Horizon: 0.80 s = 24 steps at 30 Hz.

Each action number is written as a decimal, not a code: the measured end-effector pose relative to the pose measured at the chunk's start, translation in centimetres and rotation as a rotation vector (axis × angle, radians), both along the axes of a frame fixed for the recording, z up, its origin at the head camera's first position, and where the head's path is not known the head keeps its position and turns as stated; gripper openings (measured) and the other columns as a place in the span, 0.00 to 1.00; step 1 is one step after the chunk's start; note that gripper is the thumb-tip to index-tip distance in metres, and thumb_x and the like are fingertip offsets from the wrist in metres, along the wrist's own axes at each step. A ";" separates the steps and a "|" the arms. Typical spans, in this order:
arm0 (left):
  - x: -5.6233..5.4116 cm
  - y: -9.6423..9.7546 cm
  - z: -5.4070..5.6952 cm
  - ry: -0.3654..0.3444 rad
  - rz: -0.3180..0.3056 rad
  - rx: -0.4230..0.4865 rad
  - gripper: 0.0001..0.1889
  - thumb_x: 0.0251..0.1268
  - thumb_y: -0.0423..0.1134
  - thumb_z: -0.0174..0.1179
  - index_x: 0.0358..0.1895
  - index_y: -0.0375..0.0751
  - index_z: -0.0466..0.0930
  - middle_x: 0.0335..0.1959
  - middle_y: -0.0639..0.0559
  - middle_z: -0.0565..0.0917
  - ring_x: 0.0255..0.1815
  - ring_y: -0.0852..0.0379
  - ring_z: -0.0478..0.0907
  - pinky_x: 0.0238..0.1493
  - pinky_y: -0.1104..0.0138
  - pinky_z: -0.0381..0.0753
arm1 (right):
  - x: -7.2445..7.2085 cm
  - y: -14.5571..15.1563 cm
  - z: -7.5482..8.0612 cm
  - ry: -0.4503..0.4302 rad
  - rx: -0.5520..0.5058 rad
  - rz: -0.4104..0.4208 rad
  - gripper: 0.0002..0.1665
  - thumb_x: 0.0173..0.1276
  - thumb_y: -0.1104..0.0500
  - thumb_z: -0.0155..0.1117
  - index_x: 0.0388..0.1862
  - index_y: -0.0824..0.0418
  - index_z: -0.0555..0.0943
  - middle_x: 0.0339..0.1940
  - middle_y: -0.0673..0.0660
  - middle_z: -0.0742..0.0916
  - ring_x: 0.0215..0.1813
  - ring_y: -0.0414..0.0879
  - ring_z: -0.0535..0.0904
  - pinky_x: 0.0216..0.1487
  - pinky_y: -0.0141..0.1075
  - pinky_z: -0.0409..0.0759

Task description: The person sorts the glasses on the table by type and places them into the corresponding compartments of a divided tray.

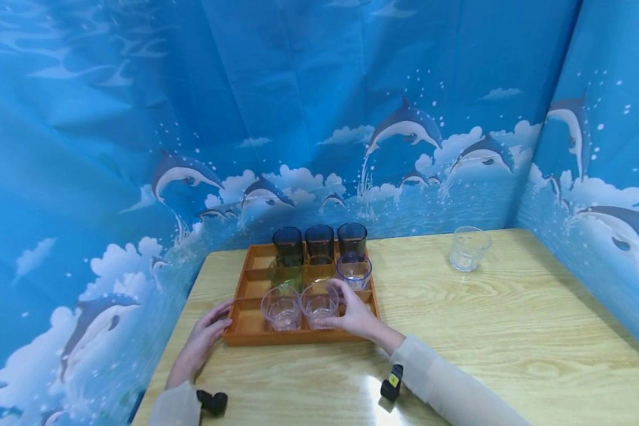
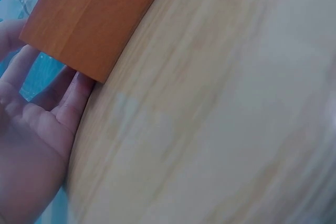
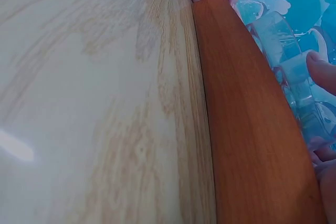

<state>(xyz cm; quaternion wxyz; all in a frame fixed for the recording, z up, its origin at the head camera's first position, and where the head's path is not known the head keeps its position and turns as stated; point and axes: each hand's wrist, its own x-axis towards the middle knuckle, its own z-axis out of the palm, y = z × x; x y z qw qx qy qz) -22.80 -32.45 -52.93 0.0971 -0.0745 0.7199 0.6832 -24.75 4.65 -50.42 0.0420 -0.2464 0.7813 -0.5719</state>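
A wooden compartment tray (image 1: 303,336) holds rows of drinking glasses. My right hand (image 1: 359,316) grips a clear, faintly pink glass (image 1: 319,307) in the front row, thumb at its near side and fingers at its far side. Left of it stands a matching glass (image 1: 282,310). My left hand (image 1: 205,337) touches the tray's front left corner with extended fingers; the left wrist view shows its fingertips (image 2: 84,80) against the end wall. Behind the front row are a green glass (image 1: 284,273), an amber glass (image 1: 319,272) and a blue-rimmed clear glass (image 1: 354,273).
Three dark glasses (image 1: 319,239) fill part of the tray's back row. Apart from the tray, one clear glass (image 1: 468,248) stands at the back right of the wooden table (image 1: 458,331). A blue dolphin-print curtain (image 1: 319,118) hangs behind and at both sides.
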 end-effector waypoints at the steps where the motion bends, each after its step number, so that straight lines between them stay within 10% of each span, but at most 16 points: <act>1: 0.0 0.0 0.0 0.000 -0.001 -0.001 0.31 0.65 0.41 0.55 0.70 0.46 0.58 0.72 0.47 0.55 0.69 0.50 0.51 0.66 0.51 0.54 | 0.0 0.1 0.0 -0.001 -0.008 0.005 0.52 0.50 0.57 0.75 0.69 0.63 0.56 0.65 0.65 0.69 0.65 0.55 0.65 0.63 0.49 0.63; 24: 0.1 0.0 0.1 -0.011 0.017 0.003 0.31 0.64 0.42 0.56 0.70 0.47 0.59 0.70 0.47 0.57 0.69 0.49 0.53 0.66 0.52 0.53 | 1.7 2.3 3.0 0.070 -0.213 0.062 0.36 0.55 0.73 0.65 0.61 0.78 0.62 0.56 0.78 0.71 0.56 0.72 0.67 0.57 0.61 0.65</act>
